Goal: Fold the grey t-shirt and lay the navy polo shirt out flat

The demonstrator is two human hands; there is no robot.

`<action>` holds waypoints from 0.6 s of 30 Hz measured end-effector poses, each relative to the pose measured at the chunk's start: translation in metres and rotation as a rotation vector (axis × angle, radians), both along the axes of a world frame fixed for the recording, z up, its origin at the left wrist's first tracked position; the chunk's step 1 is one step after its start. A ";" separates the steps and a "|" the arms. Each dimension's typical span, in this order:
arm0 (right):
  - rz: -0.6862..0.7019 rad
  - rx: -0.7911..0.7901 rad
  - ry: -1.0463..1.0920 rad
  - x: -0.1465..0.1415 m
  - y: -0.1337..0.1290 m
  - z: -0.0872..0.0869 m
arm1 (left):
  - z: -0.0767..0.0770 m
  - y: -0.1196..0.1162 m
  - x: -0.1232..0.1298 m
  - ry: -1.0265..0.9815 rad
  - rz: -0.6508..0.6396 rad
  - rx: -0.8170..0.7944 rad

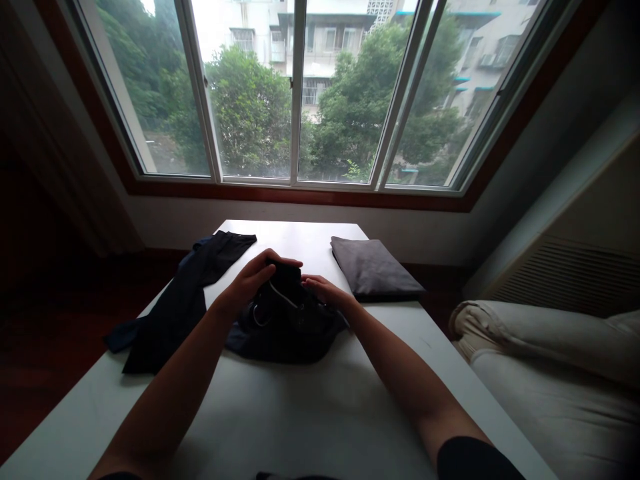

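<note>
A dark, bunched garment [285, 337] with a thin white cord or trim lies on the white table [310, 413]. My left hand [255, 277] grips a raised black part of it at the top, with the thumb on the near side and the fingers over the far side. At the right side of that raised part is my right hand [323, 290], its fingers bent against the dark cloth; what lies between them is too dark to make out.
Dark trousers [185, 293] lie along the table's left edge, partly overhanging. A folded grey cloth [375, 267] rests at the back right. Beyond the table is a window [295, 187]; a pale padded seat [550, 373] stands at the right.
</note>
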State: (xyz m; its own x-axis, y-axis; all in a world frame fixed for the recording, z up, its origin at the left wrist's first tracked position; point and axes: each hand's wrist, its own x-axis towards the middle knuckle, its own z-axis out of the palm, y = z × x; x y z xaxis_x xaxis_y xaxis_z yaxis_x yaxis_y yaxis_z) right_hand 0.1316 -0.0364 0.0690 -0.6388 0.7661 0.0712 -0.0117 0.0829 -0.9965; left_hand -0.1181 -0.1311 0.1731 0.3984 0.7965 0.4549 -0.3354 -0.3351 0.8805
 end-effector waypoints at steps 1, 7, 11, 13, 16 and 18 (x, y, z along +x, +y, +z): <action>0.011 -0.027 0.025 -0.002 -0.002 0.001 | 0.000 0.000 -0.001 -0.014 -0.004 -0.017; 0.100 -0.189 -0.004 -0.001 -0.013 0.007 | 0.002 0.000 -0.004 -0.074 0.011 -0.057; 0.109 -0.191 0.115 -0.004 -0.019 0.010 | 0.002 0.001 -0.005 -0.080 0.024 -0.069; 0.078 -0.177 0.211 -0.006 -0.020 0.012 | 0.001 0.004 -0.005 -0.072 0.050 -0.075; 0.041 -0.168 0.259 -0.005 -0.022 0.018 | -0.003 0.013 -0.006 -0.058 0.144 -0.074; 0.032 -0.159 0.256 -0.003 -0.022 0.024 | -0.007 0.022 -0.009 -0.029 0.256 -0.076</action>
State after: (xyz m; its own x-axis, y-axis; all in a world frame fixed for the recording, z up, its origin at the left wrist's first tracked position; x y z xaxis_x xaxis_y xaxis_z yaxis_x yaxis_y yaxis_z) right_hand 0.1288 -0.0587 0.0929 -0.6394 0.7604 0.1138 -0.2645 -0.0786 -0.9612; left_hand -0.1269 -0.1088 0.1660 0.1668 0.9020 0.3982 -0.2738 -0.3456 0.8976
